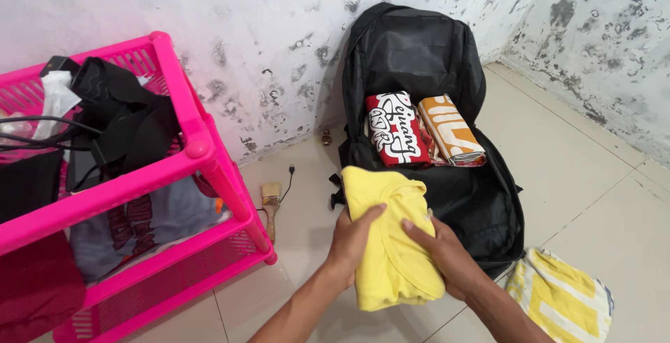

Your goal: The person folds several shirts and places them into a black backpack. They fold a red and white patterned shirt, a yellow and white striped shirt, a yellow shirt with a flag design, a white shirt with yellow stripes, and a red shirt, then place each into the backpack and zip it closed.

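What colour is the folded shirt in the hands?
Plain yellow shirt; seen best in the head view.

Count — one black backpack (pixel 426 57), open, with two rolled garments inside: one red (pixel 398 130), one orange (pixel 451 130). One yellow shirt (pixel 391 245) and two hands; one yellow-and-white striped cloth (pixel 562 301) on the floor. One pink rack (pixel 188 140), one paintbrush (pixel 271 200) — nothing else countable.

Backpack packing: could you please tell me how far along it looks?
Done: a red roll and an orange roll already lie side by side in the open backpack. In hand: the left hand and right hand grip a folded yellow shirt. Left: a yellow-striped cloth lies on the floor.
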